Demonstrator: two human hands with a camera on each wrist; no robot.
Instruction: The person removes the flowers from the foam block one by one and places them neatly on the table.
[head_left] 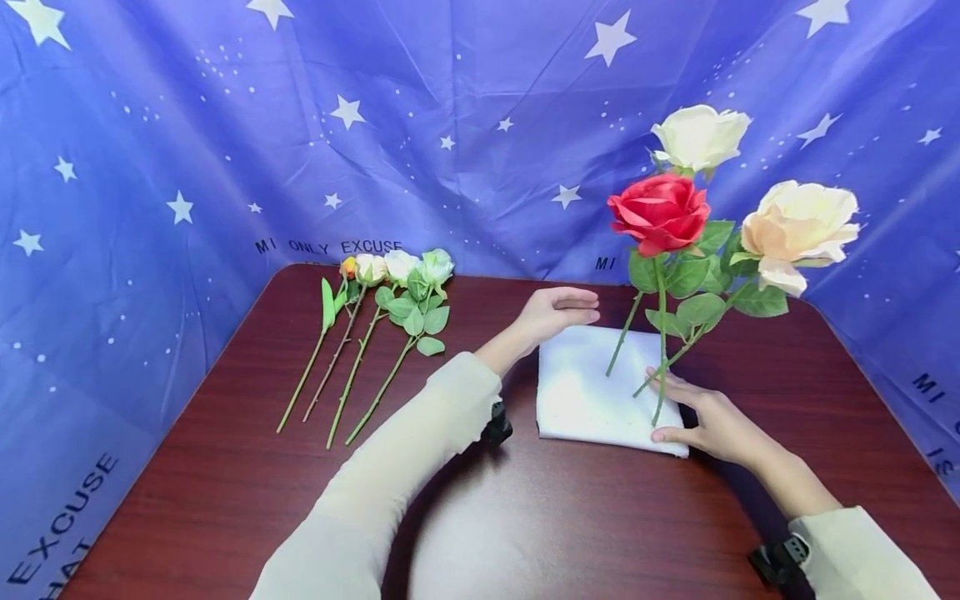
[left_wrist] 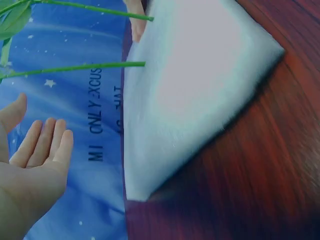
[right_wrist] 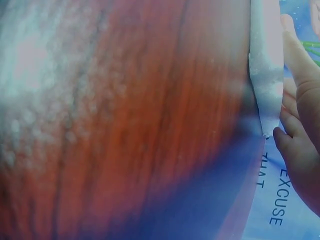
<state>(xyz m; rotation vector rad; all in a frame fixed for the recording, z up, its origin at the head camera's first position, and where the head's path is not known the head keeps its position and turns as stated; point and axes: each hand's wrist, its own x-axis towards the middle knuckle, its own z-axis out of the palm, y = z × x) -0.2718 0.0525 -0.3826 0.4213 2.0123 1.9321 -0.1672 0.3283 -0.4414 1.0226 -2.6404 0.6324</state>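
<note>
A white foam block (head_left: 581, 396) lies on the table, with three artificial roses standing in it: a red rose (head_left: 660, 215), a white rose (head_left: 701, 137) and a pale peach rose (head_left: 798, 229) that leans right. Over the block's back left corner hovers my left hand (head_left: 555, 315), fingers extended and holding nothing; the left wrist view shows its palm beside two green stems (left_wrist: 100, 65). My right hand (head_left: 716, 423) rests on the block's right edge, thumb and fingers spread near the stem bases. In the right wrist view, it lies along the block's side (right_wrist: 267, 75).
Several loose flowers lie side by side on the left of the dark red wooden table (head_left: 480, 517), among them a white rose (head_left: 401, 265) and an orange bud (head_left: 348, 267). A blue curtain with white stars (head_left: 465, 125) hangs behind the table and at both sides.
</note>
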